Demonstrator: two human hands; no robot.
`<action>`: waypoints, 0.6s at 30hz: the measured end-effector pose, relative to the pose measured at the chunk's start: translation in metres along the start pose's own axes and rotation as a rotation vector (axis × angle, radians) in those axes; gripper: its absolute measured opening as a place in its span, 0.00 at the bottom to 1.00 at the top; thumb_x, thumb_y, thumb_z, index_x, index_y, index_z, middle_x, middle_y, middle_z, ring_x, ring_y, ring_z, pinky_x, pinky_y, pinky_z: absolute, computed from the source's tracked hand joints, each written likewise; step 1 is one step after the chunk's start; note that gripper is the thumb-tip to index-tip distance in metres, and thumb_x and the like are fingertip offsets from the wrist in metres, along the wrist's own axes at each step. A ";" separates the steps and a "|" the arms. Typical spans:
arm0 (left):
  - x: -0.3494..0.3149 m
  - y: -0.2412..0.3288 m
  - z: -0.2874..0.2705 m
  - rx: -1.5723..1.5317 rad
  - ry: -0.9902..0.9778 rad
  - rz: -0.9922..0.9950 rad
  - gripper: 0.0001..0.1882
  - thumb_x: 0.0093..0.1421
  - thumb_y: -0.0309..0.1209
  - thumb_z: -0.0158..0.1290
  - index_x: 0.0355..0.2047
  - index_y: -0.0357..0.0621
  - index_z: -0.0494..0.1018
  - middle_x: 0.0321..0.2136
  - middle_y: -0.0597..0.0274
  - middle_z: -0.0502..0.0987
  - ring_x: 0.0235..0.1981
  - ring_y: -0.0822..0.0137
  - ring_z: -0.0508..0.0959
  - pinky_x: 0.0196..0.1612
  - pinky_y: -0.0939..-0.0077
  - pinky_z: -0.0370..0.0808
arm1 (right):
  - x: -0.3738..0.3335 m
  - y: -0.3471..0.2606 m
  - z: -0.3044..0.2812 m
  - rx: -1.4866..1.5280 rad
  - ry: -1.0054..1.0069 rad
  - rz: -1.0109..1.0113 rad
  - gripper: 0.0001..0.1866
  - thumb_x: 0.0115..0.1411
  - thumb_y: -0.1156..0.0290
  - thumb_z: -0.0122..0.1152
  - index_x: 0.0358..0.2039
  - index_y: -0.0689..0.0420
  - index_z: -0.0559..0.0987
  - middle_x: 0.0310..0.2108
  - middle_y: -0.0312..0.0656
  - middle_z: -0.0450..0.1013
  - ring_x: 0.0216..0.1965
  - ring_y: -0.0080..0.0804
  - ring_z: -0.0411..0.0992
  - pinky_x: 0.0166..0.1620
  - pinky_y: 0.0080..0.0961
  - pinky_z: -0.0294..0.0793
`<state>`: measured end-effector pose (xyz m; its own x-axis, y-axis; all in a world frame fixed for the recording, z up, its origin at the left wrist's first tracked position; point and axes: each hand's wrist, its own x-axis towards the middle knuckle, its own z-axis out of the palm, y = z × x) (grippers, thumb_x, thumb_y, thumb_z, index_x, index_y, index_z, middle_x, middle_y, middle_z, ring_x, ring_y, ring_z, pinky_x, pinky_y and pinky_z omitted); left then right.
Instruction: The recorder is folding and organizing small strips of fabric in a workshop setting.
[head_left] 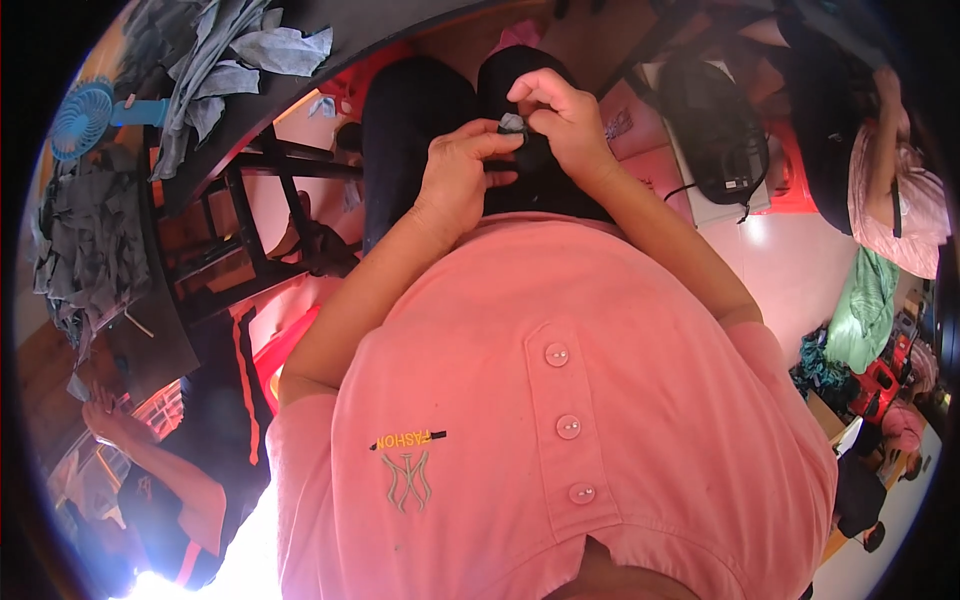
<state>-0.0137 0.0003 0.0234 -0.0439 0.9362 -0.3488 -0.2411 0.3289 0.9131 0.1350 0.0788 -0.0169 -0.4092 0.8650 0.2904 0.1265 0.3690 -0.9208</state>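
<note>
Small grey cloth piece: there, up in front of the belly over the lap, a little scrap of fabric (512, 122) between the two hands, off the worktop (370, 38).
Left hand: the fingers of this one (457, 168) are drawn narrow on the scrap from its left side; I'd call that a pinch, with little cloth to hold.
Right hand: this one (568, 118) is curled close, forefinger arched; from here I can't tell whether its fingers grip the scrap or merely touch it.
Slip risk: if the left pinch loosens while the right has no firm hold, the scrap could drop onto the dark trousers (415, 110) or slide between the knees.
Losing it: dark cloth on dark trousers would be hard to spot; another pale blue scrap (322, 107) shows down beyond the left knee.
Crumpling: squeezed by both hands at once, something so small might bunch or twist, and its edges could end up crooked.
Loose strips: the grey strips (275, 50) overhang the worktop's edge; a knock from the left arm could pull some down.
Blue fan: if this (85, 118) is running, its draught might lift the light strips beside it.
</note>
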 end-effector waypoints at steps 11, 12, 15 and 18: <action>-0.003 0.007 -0.010 -0.550 -0.407 -0.464 0.06 0.64 0.32 0.51 0.34 0.45 0.67 0.15 0.68 0.62 0.15 0.73 0.60 0.19 0.78 0.57 | -0.016 -0.029 0.008 0.189 0.071 0.278 0.10 0.61 0.65 0.58 0.35 0.60 0.74 0.22 0.39 0.72 0.23 0.22 0.71 0.25 0.23 0.70; -0.007 0.008 -0.006 -0.602 -0.499 -0.471 0.07 0.65 0.33 0.50 0.35 0.46 0.65 0.14 0.68 0.58 0.14 0.73 0.58 0.17 0.78 0.54 | -0.014 -0.031 0.005 0.021 0.134 0.082 0.11 0.60 0.65 0.60 0.33 0.60 0.74 0.19 0.39 0.71 0.20 0.22 0.70 0.25 0.23 0.70; -0.015 0.015 0.002 -0.693 -0.698 -0.408 0.08 0.68 0.36 0.43 0.38 0.46 0.67 0.14 0.58 0.67 0.10 0.72 0.59 0.14 0.78 0.58 | -0.002 -0.043 -0.006 0.006 0.102 0.034 0.10 0.59 0.66 0.61 0.32 0.60 0.73 0.16 0.40 0.69 0.19 0.24 0.70 0.25 0.24 0.69; -0.018 0.023 0.005 -0.626 -0.842 -0.389 0.08 0.67 0.34 0.44 0.42 0.44 0.65 0.20 0.45 0.75 0.09 0.67 0.64 0.15 0.75 0.63 | 0.002 -0.045 -0.013 -0.057 0.005 -0.036 0.10 0.58 0.67 0.62 0.32 0.59 0.73 0.17 0.40 0.69 0.19 0.25 0.69 0.25 0.24 0.69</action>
<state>-0.0141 -0.0081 0.0514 0.7536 0.6469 -0.1168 -0.5516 0.7190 0.4228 0.1405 0.0681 0.0286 -0.4099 0.8526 0.3241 0.1630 0.4180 -0.8937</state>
